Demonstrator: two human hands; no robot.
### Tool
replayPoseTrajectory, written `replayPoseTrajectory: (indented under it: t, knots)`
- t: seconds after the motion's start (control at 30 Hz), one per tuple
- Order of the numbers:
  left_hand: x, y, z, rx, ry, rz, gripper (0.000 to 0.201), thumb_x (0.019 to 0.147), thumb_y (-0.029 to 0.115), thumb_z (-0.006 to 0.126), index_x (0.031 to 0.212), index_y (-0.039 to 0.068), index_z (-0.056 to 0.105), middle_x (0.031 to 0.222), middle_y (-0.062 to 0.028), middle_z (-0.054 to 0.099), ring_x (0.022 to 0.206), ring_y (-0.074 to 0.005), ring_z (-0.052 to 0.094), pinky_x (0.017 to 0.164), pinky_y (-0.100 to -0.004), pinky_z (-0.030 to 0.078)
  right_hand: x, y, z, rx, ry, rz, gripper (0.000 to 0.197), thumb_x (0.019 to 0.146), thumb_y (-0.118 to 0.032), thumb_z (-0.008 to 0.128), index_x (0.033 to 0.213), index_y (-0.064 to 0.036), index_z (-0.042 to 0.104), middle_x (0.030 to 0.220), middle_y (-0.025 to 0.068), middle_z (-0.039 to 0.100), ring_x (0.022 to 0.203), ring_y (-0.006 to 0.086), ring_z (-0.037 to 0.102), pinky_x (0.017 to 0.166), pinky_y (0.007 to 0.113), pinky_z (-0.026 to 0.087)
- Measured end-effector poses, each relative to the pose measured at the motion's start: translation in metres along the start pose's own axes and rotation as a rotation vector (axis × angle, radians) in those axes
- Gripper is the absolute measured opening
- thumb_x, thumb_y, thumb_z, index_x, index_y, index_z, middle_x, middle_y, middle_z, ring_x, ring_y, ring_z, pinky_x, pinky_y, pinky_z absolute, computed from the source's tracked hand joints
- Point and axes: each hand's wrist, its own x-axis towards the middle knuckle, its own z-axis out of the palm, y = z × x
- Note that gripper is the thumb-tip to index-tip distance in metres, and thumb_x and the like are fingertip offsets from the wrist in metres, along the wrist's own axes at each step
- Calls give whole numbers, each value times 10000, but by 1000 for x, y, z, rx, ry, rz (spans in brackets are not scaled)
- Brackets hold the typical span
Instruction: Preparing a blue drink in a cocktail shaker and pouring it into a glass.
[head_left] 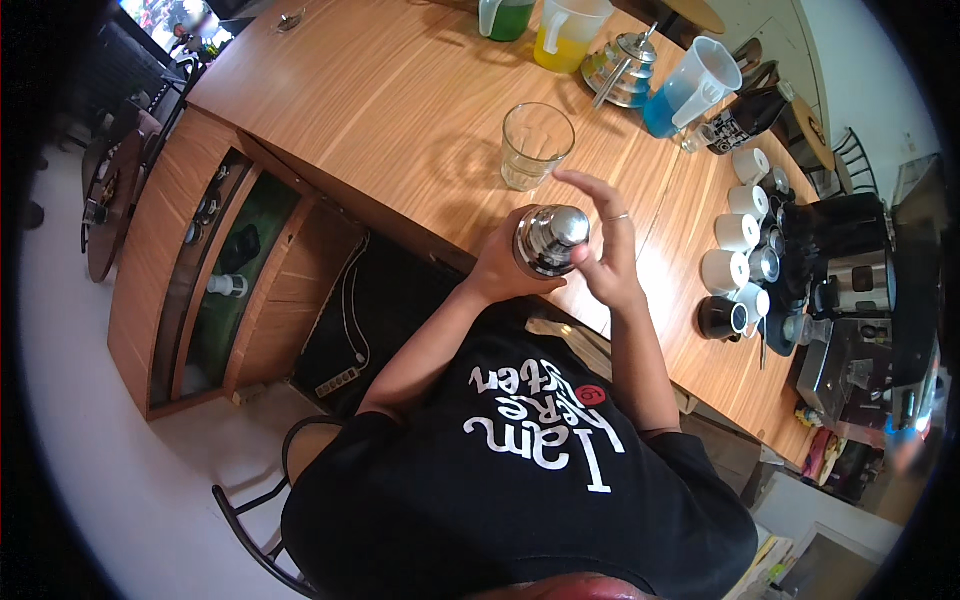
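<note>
Left hand (497,262) grips a shaker (551,242) — right hand (614,265) touching, 1 glass (536,147) nearby.

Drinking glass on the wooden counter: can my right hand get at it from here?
Likely yes: your right hand is close by, its fingers extended near the drinking glass, and nothing visible stands between. The left hand has hold of the steel shaker.

Your L hand (495,268): 1 pc., curled in grip, palm facing in. Your L forearm (425,345): bare, slanting up & inward. Your R hand (618,265): 1 pc., thumb bent inward, one finger raised, arched twd L. Your R forearm (642,355): bare, near vert.
</note>
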Motion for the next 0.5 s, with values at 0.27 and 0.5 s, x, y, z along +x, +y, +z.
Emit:
replayPoseTrajectory:
  t: [0.27,0.5]
  knots:
    - [5,-16,11,-32,2,101,813,611,266,927,1292,61,532,1179,-122,644,1074,-264,655,900,-392,538,52,-49,3,-485,-573,-241,523,874,-427,718,1140,15,634,1159,193,655,1115,403,609,973,453,483]
    - [-1,-16,3,-73,-98,42,773,590,232,926,1254,59,569,1142,-122,657,1063,-257,655,911,-375,525,41,-47,16,-682,-525,-67,190,799,-150,669,952,-40,690,858,142,693,796,342,687,703,424,559]
